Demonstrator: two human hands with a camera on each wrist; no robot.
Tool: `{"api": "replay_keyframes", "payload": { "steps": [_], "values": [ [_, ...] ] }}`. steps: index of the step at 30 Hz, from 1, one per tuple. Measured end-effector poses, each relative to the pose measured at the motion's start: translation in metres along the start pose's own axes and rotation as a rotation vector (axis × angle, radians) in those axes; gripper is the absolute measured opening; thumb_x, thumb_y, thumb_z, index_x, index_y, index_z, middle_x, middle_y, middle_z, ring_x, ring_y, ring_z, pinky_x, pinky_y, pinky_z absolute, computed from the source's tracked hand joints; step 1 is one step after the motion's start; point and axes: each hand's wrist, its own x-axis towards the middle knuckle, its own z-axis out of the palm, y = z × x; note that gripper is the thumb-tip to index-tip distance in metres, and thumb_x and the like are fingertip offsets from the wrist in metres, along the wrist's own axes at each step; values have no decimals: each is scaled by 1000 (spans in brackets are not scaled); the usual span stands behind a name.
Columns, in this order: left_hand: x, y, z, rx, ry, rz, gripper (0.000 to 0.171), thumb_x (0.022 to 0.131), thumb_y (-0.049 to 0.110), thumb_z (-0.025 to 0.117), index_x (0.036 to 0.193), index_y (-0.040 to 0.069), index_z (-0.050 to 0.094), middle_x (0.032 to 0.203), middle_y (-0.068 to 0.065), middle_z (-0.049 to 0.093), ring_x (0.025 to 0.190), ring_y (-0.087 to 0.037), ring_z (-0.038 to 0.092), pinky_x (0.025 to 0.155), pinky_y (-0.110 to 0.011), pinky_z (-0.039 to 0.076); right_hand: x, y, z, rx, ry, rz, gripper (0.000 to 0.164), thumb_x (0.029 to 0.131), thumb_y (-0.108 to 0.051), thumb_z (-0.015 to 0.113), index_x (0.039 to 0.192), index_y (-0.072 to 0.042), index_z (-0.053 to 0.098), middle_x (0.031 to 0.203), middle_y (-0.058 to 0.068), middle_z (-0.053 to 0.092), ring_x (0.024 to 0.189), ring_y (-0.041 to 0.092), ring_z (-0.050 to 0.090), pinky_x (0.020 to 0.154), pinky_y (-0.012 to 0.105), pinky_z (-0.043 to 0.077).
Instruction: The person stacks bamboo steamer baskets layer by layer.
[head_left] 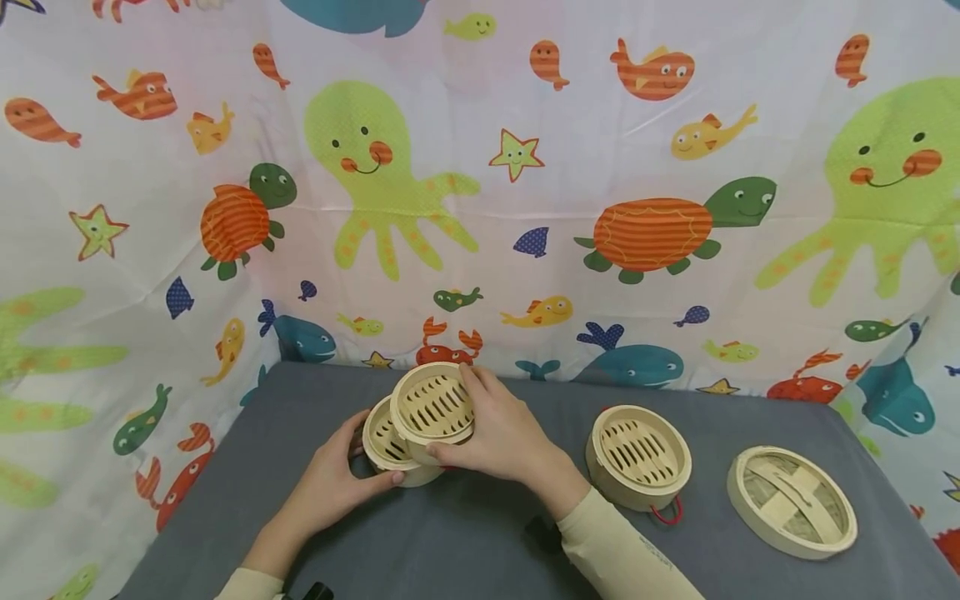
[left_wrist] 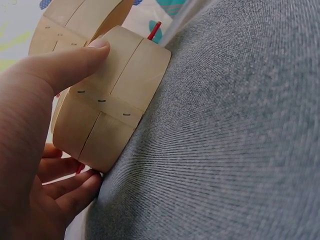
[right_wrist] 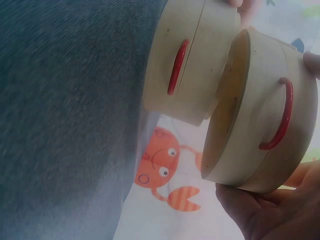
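Observation:
Two round bamboo steamer baskets with slatted bottoms are in my hands. The lower basket (head_left: 381,442) (left_wrist: 117,82) stands on the grey cloth, and my left hand (head_left: 330,483) grips its side between thumb and fingers. Above it, shifted right and slightly tilted, is the upper basket (head_left: 432,404) (right_wrist: 262,107), held by my right hand (head_left: 506,429) with the thumb near and the fingers on the far rim. In the right wrist view a red handle (right_wrist: 285,115) shows on the upper basket's side, and a gap opens between the two baskets there.
A third steamer basket (head_left: 639,458) with a red handle stands to the right on the grey tabletop (head_left: 465,542). Farther right lies a round bamboo lid (head_left: 791,504) with a strap handle across its top. A sea-animal curtain (head_left: 465,100) hangs behind and beside the table.

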Motion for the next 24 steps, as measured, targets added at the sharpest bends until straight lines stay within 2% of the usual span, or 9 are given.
{"api": "replay_keyframes", "payload": {
  "steps": [12, 19, 24],
  "values": [
    [0, 1, 0, 0, -3, 5, 115, 80, 64, 93, 165, 7, 41, 152, -15, 60, 129, -31, 66, 108, -58, 53, 7, -8, 7, -7, -33, -41, 123, 79, -69, 83, 171, -7, 33, 164, 14, 46, 134, 36, 61, 100, 58, 59],
    [0, 2, 0, -13, -2, 4, 115, 79, 61, 95, 165, 8, 41, 154, -14, 59, 130, -31, 66, 109, -57, 53, 10, -8, 11, 7, -34, -59, 123, 79, -68, 84, 171, -6, 32, 163, 11, 47, 132, 31, 62, 100, 55, 59],
    [0, 2, -1, -18, 5, 14, 115, 79, 59, 96, 165, 6, 41, 153, -14, 60, 131, -30, 65, 109, -56, 53, 12, -10, 13, 5, -34, -65, 125, 78, -68, 85, 171, -5, 31, 164, 12, 46, 137, 32, 59, 102, 55, 58]
  ]
}}
